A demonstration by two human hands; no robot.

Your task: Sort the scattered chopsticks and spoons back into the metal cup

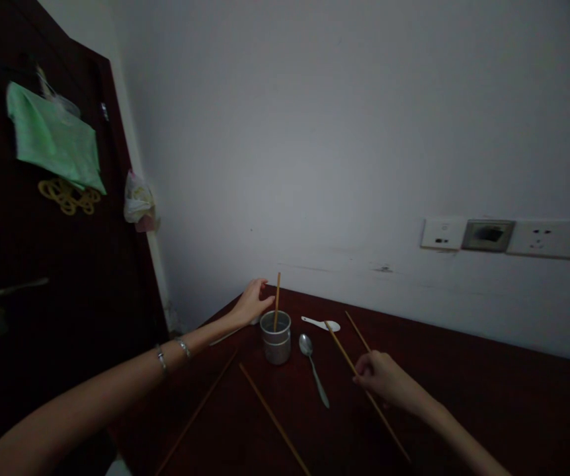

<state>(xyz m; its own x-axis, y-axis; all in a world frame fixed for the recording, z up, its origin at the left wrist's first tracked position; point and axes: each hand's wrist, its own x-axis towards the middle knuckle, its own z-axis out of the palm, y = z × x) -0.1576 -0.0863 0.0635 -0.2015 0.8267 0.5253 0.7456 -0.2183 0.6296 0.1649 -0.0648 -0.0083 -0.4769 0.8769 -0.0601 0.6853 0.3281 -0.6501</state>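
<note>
A metal cup (276, 347) stands upright on the dark red table, with a wooden chopstick (278, 294) standing in it. Beside that chopstick is my left hand (254, 304), fingers apart and curved, the thumb close to the stick; nothing shows in its grasp. My right hand (377, 375) pinches a long chopstick (342, 354) whose far end points toward a white spoon (321, 323). Another chopstick (358, 330) lies just beyond my right fingers, its near part hidden by the hand. Between the cup and my right hand rests a metal spoon (315, 373).
Two more chopsticks, one darker (198, 418) and one lighter (272, 416), lie near the front of the table (463, 370). A thin pale thing (228, 336) is partly hidden by my left arm. Behind are the wall, sockets (537, 238) and a door (57, 264) at left.
</note>
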